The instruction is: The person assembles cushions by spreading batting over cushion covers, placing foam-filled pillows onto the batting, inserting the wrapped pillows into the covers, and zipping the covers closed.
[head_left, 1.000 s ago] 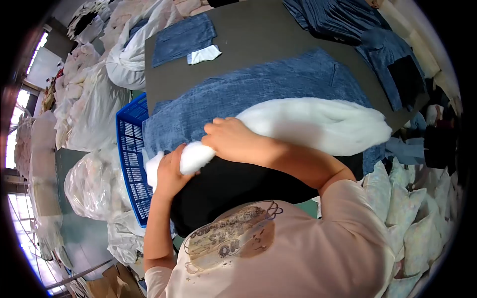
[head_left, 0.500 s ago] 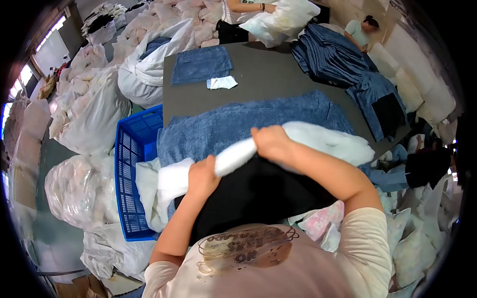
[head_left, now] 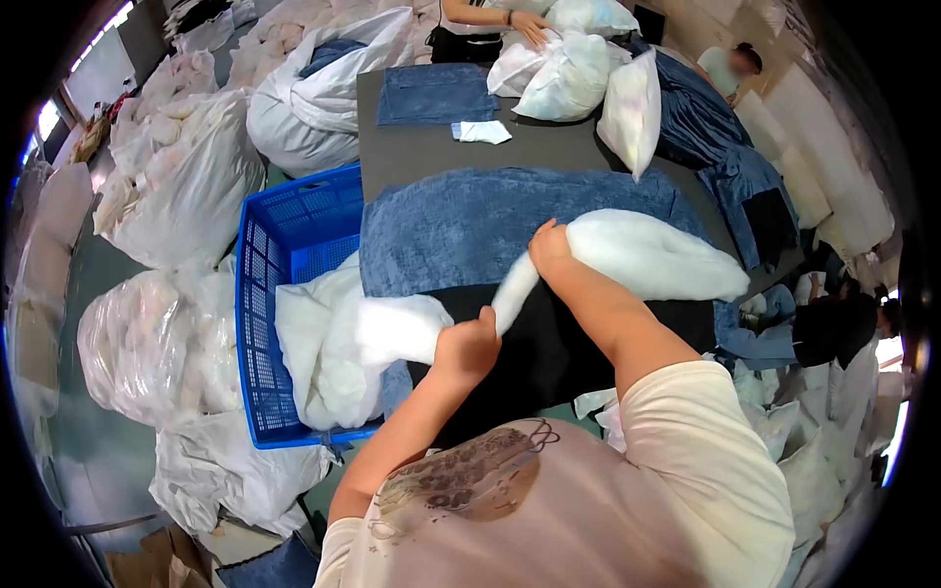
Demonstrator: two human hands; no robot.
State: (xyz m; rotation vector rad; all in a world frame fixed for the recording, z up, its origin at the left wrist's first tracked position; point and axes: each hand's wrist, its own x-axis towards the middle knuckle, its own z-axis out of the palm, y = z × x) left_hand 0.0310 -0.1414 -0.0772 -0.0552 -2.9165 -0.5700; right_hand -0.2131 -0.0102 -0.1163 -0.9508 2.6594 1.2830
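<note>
A length of white fiber batting [head_left: 657,253] runs between my two hands. My left hand [head_left: 468,348] is closed round it near the table's left front, and the strand between the hands is pulled thin. Higher and to the right, my right hand [head_left: 551,245] grips the same batting, with a thick bulging part beyond it. The left end of the batting trails into the blue crate [head_left: 247,323]. Beneath lies a blue fabric piece [head_left: 441,230] with a black panel [head_left: 529,343] nearest my body.
Across the grey table [head_left: 412,152] lie a folded blue cloth [head_left: 436,95], a small white piece [head_left: 481,131] and stuffed white bags [head_left: 564,78]. A co-worker's hand [head_left: 529,26] rests at those bags. Blue garments [head_left: 696,122] pile at the right; large sacks [head_left: 181,186] stand left.
My hands have pulled the batting thin between them, the left moving lower and the right rising. Across the table, the co-worker's white bag has come down, and several bags now lie there.
</note>
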